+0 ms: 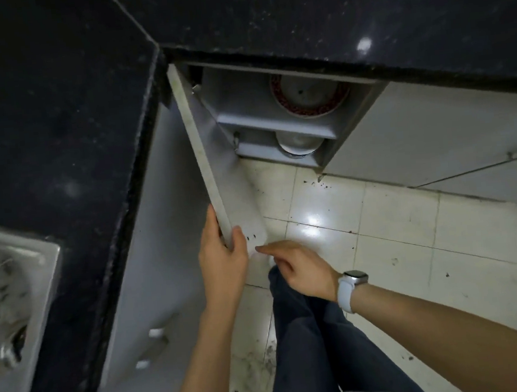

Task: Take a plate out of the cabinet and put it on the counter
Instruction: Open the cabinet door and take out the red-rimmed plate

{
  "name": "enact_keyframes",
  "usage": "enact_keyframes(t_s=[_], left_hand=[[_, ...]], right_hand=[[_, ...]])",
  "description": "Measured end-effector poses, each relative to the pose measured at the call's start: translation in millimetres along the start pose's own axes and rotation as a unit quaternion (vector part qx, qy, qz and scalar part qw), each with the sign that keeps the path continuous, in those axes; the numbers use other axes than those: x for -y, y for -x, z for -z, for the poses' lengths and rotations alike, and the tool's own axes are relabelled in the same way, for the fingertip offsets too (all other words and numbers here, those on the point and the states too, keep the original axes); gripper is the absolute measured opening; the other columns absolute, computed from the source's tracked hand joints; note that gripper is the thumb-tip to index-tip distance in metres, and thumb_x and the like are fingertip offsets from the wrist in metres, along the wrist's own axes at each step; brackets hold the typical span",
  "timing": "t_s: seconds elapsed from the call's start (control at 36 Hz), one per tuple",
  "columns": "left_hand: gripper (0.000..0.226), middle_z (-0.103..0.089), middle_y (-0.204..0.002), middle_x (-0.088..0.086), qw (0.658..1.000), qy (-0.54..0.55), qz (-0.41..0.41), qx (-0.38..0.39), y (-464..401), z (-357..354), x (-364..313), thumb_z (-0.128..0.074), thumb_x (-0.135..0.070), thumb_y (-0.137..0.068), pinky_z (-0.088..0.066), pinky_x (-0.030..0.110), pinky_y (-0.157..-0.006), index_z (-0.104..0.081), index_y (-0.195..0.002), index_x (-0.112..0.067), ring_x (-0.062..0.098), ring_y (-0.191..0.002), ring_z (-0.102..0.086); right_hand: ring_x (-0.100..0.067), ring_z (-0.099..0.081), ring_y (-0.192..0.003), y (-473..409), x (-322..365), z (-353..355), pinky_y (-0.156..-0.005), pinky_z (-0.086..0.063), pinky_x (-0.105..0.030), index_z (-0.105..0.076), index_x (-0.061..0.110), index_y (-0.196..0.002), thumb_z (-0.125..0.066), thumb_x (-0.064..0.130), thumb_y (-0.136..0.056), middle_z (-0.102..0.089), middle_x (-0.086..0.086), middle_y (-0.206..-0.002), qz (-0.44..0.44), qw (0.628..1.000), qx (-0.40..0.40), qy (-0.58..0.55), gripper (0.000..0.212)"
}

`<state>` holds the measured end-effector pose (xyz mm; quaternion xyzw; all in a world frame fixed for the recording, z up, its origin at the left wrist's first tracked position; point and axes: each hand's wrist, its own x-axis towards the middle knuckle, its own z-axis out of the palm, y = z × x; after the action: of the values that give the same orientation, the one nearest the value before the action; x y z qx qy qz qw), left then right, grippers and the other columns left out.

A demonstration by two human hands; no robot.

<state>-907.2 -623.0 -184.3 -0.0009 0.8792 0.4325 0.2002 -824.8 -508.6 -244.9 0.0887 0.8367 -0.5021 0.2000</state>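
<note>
A grey cabinet (348, 127) under the black counter (296, 12) stands with its door (203, 157) swung out toward me. On its upper shelf lies a plate (307, 94) with a dark red patterned rim, partly hidden by the counter edge. A second pale dish (298, 144) rests on the shelf below. My left hand (224, 262) grips the door's free lower edge, thumb on the inner face. My right hand (302, 267), with a white watch on the wrist, hovers just right of the door, fingers loosely curled and holding nothing.
The black counter wraps around the corner to the left (54, 120), with a steel sink (11, 298) at the far left. Closed grey cabinet fronts (434, 134) run to the right. Below is a speckled white tile floor (397, 245) and my dark trouser leg (316, 348).
</note>
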Motion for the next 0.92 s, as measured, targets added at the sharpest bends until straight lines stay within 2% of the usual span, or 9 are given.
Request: enact_keyframes(t_s=[0.06, 0.14, 0.25, 0.31, 0.39, 0.53, 0.64, 0.78, 0.92], left_hand=[[0.054, -0.051, -0.136, 0.006, 0.998, -0.056, 0.004, -0.03, -0.1, 7.5, 5.9, -0.043, -0.014, -0.091, -0.045, 0.033, -0.1, -0.026, -0.142, -0.02, 0.02, -0.119, -0.052], [0.055, -0.045, -0.14, 0.014, 0.992, -0.105, 0.025, -0.065, -1.6, 16.2, 7.8, -0.037, -0.006, -0.093, -0.033, 0.014, -0.092, -0.019, -0.145, -0.011, 0.027, -0.122, -0.049], [0.056, -0.04, -0.141, 0.019, 0.982, -0.169, 0.028, -0.082, -3.2, 25.7, 12.4, -0.038, -0.006, -0.093, -0.037, 0.038, -0.104, -0.016, -0.144, -0.007, 0.033, -0.126, -0.041], [0.054, -0.036, -0.145, 0.02, 0.965, -0.236, -0.023, -0.107, 0.8, 24.6, 14.0, -0.043, -0.008, -0.091, -0.035, 0.048, -0.109, -0.026, -0.141, -0.006, 0.036, -0.131, -0.035], [0.051, -0.04, -0.144, 0.019, 0.938, -0.299, -0.118, -0.129, 7.7, 10.6, 7.8, -0.046, -0.012, -0.086, -0.03, 0.047, -0.109, -0.036, -0.136, -0.009, 0.033, -0.135, -0.029], [0.047, -0.041, -0.143, 0.018, 0.948, -0.26, -0.175, -0.056, -16.0, -33.8, 3.4, -0.046, -0.013, -0.084, -0.026, 0.037, -0.106, -0.042, -0.13, -0.012, 0.029, -0.133, -0.03], [0.051, -0.034, -0.147, 0.02, 0.958, -0.246, -0.148, 0.01, -71.8, -84.0, 23.0, -0.041, -0.015, -0.085, -0.03, 0.046, -0.11, -0.035, -0.135, -0.01, 0.035, -0.136, -0.031], [0.065, -0.02, -0.153, 0.016, 0.957, -0.255, -0.124, 0.057, -159.1, -141.3, 55.7, -0.048, -0.015, -0.085, -0.029, 0.052, -0.112, -0.019, -0.143, -0.01, 0.033, -0.141, -0.018], [0.074, -0.008, -0.157, 0.012, 0.927, -0.312, -0.192, 0.077, -237.8, -190.8, 81.5, -0.05, -0.022, -0.084, -0.02, 0.052, -0.115, -0.008, -0.145, -0.018, 0.032, -0.144, -0.005]], right_hand=[[-0.018, -0.045, -0.126, -5.6, 0.4, -5.5, -0.1, -0.025, -0.011, -0.046, 0.019, -0.13, -0.035, 0.005, -0.091, -0.053, -0.005, -0.136, -0.023, 1.0, -0.002, -0.006, 0.043], [-0.02, -0.047, -0.124, -11.1, 0.1, -4.3, -0.098, -0.026, -0.012, -0.049, 0.014, -0.128, -0.035, 0.004, -0.091, -0.056, -0.007, -0.132, -0.053, 0.998, -0.019, -0.024, 0.04], [-0.022, -0.055, -0.116, -15.3, -6.7, 5.0, -0.101, -0.04, -0.026, -0.054, 0.011, -0.121, -0.037, 0.003, -0.089, -0.062, -0.009, -0.123, -0.074, 0.995, -0.054, -0.035, 0.037], [-0.021, -0.057, -0.111, -17.5, -14.0, 11.3, -0.097, -0.043, -0.027, -0.056, 0.012, -0.118, -0.038, 0.003, -0.089, -0.065, -0.008, -0.119, -0.088, 0.992, -0.078, -0.038, 0.036], [-0.021, -0.06, -0.104, -21.7, -25.7, 24.1, -0.092, -0.045, -0.026, -0.058, 0.011, -0.114, -0.039, 0.002, -0.088, -0.067, -0.009, -0.112, -0.115, 0.984, -0.119, -0.067, 0.033], [-0.025, -0.061, -0.09, -38.6, -49.8, 48.9, -0.089, -0.049, -0.035, -0.061, 0.009, -0.106, -0.037, 0.001, -0.089, -0.065, -0.008, -0.093, -0.161, 0.951, -0.218, -0.147, 0.03], [-0.023, -0.058, -0.082, -79.2, -75.7, 66.7, -0.087, -0.047, -0.039, -0.056, 0.016, -0.099, -0.034, 0.002, -0.09, -0.062, -0.01, -0.09, -0.18, 0.911, -0.289, -0.234, 0.027], [-0.024, -0.056, -0.084, -153.0, -113.0, 88.5, -0.081, -0.048, -0.042, -0.05, 0.01, -0.105, -0.036, 0.005, -0.091, -0.06, -0.007, -0.09, -0.18, 0.867, -0.335, -0.322, 0.021], [-0.023, -0.057, -0.086, -215.0, -153.3, 104.0, -0.083, -0.05, -0.04, -0.046, 0.004, -0.118, -0.042, 0.02, -0.093, -0.059, -0.009, -0.098, -0.176, 0.833, -0.37, -0.371, 0.03]])
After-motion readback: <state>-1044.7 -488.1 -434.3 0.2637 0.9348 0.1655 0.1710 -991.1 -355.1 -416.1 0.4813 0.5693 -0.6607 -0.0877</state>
